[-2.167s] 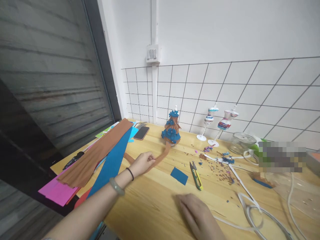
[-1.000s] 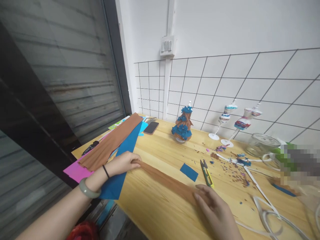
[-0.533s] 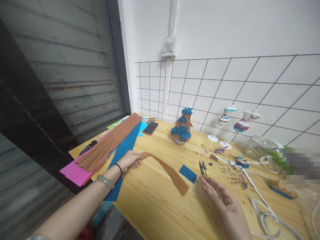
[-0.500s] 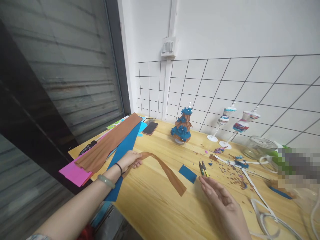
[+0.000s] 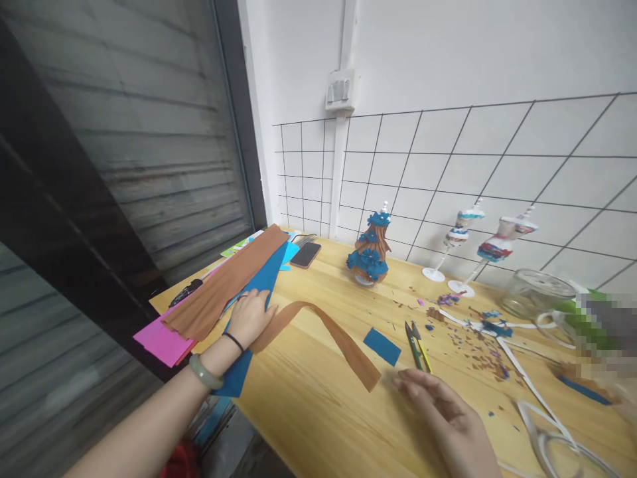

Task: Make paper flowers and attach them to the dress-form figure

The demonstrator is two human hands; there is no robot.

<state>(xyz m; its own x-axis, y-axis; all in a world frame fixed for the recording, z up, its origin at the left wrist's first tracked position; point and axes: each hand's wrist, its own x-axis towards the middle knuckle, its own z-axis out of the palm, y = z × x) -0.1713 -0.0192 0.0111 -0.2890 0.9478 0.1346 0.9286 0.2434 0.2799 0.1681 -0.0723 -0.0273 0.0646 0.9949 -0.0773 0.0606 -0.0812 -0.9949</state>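
Note:
My left hand (image 5: 250, 317) lies palm down over a blue crepe paper sheet (image 5: 266, 273), fingers stretched toward the brown crepe paper (image 5: 233, 275) beside it. A long brown paper strip (image 5: 343, 338) curves across the table, its near end beside and partly under that hand. My right hand (image 5: 450, 408) hovers at the front with loosely bent fingers and nothing visible in it. Just beyond its fingertips are a small blue paper rectangle (image 5: 382, 346) and thread snips (image 5: 418, 348) with green and yellow handles.
A small dress form in brown and blue paper (image 5: 371, 255) stands at the back. Right of it are two patterned dress forms (image 5: 500, 239), a glass jar (image 5: 537, 292), paper scraps (image 5: 485, 362) and white cords (image 5: 537, 431). A phone (image 5: 305, 255) and pink paper (image 5: 162, 342) lie left.
My left hand has released the brown strip and moved onto the blue sheet, fingers reaching forward. The strip rests on the table. My right hand has hardly moved; the view has shifted slightly.

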